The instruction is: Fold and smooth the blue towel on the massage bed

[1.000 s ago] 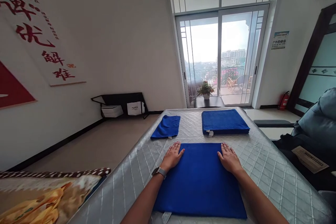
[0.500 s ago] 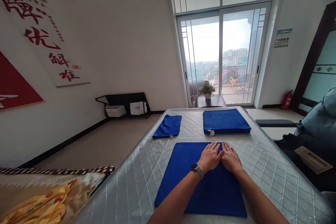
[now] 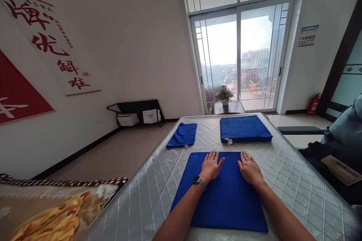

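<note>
Left hand (image 3: 210,167) flat on blue cloth (image 3: 227,203), right hand (image 3: 250,169) across edge.

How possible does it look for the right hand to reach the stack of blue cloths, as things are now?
Probably yes: the right hand rests at the far right corner of the blue cloth, and only silver quilted cover shows between it and the stack.

Potted plant (image 3: 224,95), sliding glass door (image 3: 238,52), red fire extinguisher (image 3: 313,105)
</note>
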Demonstrator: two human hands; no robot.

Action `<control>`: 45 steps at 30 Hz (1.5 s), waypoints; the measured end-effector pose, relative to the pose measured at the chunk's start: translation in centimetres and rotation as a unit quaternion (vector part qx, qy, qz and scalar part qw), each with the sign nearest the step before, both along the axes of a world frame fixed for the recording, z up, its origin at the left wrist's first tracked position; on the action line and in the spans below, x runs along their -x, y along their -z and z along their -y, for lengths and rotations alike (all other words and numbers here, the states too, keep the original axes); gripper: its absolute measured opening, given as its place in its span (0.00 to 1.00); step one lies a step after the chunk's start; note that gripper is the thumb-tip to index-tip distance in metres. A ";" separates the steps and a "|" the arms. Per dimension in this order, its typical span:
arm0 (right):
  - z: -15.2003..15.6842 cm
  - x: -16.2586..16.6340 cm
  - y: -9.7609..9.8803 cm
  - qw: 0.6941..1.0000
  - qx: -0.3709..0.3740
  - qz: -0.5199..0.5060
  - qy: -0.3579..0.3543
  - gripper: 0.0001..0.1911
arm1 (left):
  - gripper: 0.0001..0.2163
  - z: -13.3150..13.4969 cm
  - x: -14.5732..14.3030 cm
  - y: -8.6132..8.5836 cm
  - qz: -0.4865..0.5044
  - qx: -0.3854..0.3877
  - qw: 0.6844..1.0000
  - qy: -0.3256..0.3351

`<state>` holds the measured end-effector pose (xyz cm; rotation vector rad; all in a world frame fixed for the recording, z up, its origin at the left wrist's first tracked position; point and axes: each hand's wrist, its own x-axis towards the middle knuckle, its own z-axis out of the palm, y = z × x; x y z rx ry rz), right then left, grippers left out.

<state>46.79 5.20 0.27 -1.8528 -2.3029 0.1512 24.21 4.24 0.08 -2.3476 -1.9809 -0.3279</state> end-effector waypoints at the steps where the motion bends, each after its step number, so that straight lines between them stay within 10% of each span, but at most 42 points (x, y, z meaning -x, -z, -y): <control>1: 0.0 0.0 0.0 1.000 0.001 0.001 0.000 0.35 | 0.34 0.2 1.3 -0.1 -0.001 0.002 1.000 -0.011; 11: 0.3 0.2 -0.5 1.000 0.011 0.004 0.006 0.36 | 0.37 2.4 10.3 0.3 -0.011 0.004 0.995 -0.099; 45: 3.2 1.2 -0.4 0.997 0.034 0.060 0.040 0.38 | 0.43 2.3 10.4 1.0 0.054 -0.019 0.992 -0.110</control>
